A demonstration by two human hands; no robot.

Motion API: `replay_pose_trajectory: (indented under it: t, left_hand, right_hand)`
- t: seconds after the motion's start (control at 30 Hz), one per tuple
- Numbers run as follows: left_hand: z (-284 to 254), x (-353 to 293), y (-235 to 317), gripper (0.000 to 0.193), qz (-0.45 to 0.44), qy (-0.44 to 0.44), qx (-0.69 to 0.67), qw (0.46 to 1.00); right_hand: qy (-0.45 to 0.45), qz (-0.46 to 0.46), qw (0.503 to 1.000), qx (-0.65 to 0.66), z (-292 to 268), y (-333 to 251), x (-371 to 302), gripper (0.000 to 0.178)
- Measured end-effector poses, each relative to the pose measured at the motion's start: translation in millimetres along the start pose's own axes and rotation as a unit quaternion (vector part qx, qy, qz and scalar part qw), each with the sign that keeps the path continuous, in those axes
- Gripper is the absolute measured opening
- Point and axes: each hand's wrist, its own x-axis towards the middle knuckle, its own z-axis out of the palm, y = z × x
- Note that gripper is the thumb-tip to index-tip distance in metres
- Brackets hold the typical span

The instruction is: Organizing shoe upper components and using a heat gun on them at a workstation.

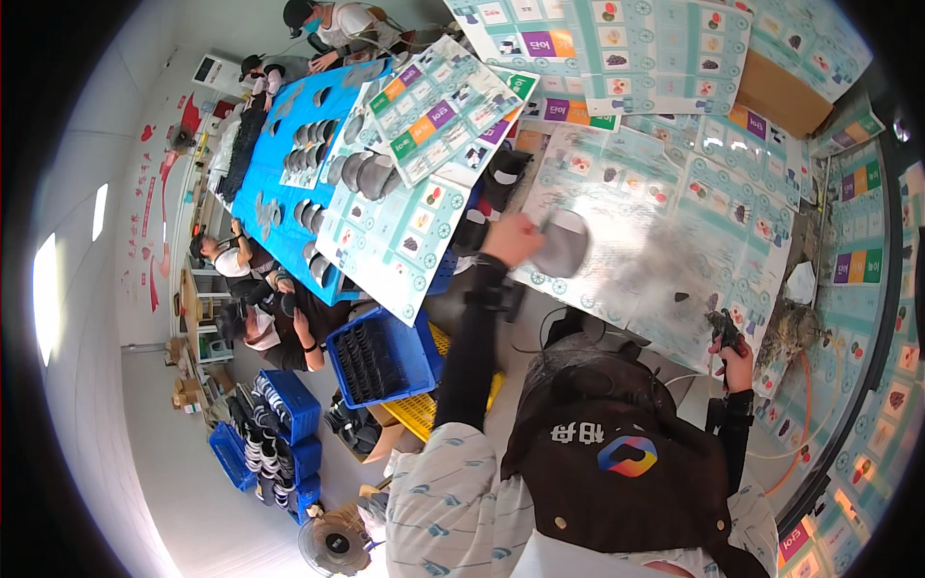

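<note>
1. Head view: we take the sheet-covered worktable point(602, 183) as our landmark; a grey smudge darkens its middle.
2. At the worktable's left side, our left hand point(514, 241) is closed on the edge of a grey rounded pad point(564, 249); we cannot tell whether the pad touches the surface.
3. By the worktable's near right corner, our right hand point(737, 366) grips a dark spray gun point(725, 330).
4. On the worktable, left of the gun, we find a small dark piece point(681, 297).
5. Left of the worktable we note a blue crate point(424, 352) holding dark pieces.
</note>
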Motion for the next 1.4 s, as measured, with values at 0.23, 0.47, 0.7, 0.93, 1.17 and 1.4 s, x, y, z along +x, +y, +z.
replay_pose_trajectory:
  t: [0.23, 0.47, 0.7, 0.93, 1.17, 1.4]
  left_hand:
    - [-183.5, -90.1, -110.9, 0.022, -0.010, 0.151, 0.088, 0.985]
    - [-181.5, -192.7, -184.7, 0.006, -0.165, 0.138, -0.191, 0.958]
    - [-155.0, -267.6, -198.2, 0.005, -0.237, 0.167, -0.390, 0.874]
    - [-191.9, -233.4, -247.0, 0.005, -0.159, 0.135, -0.369, 0.905]
    - [-235.9, -129.4, -309.9, 0.009, -0.095, 0.130, -0.306, 0.938]
    - [-285.5, -2.5, -336.4, 0.021, -0.032, 0.117, -0.105, 0.987]
  right_hand:
    - [0.172, -0.092, 0.885, -0.424, -15.1, 55.0, 70.1, 0.029]
    - [0.365, 0.052, 0.654, -0.661, -61.5, 115.3, 121.1, 0.053]
    - [0.114, -0.371, 0.789, -0.476, 229.1, -79.2, 145.1, 0.049]
    - [-0.164, -0.585, 0.693, -0.388, 621.6, -239.6, 89.7, 0.033]
    - [-0.184, -0.555, 0.637, -0.503, 773.4, -224.8, 141.0, 0.024]
    - [-0.095, -0.576, 0.594, -0.553, 753.6, -229.0, 145.7, 0.014]
